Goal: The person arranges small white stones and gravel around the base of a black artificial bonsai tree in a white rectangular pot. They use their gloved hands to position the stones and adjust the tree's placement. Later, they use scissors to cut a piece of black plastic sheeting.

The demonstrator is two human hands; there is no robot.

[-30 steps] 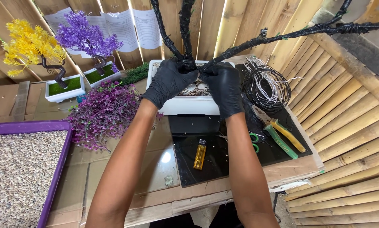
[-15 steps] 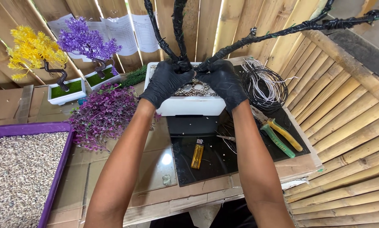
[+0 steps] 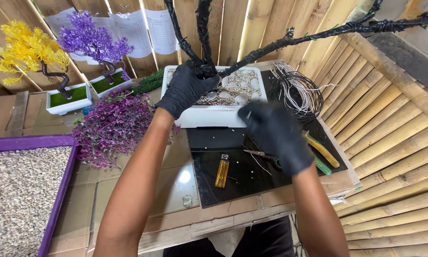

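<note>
Wire coil (image 3: 297, 90), pliers (image 3: 322, 150) and lighter (image 3: 222, 171) flank the white pot (image 3: 209, 115).

Right hand (image 3: 276, 135) motion-blurred, fingers indistinct

The gloved left hand (image 3: 187, 90) grips the black trunk (image 3: 205, 66) in the white pot (image 3: 214, 115); the right hand (image 3: 276, 135) hovers above the worktop (image 3: 176, 190).

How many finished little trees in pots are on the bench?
2: a yellow tree at far left and a purple tree just right of it, each in a white pot. Others may sit out of frame.
</note>
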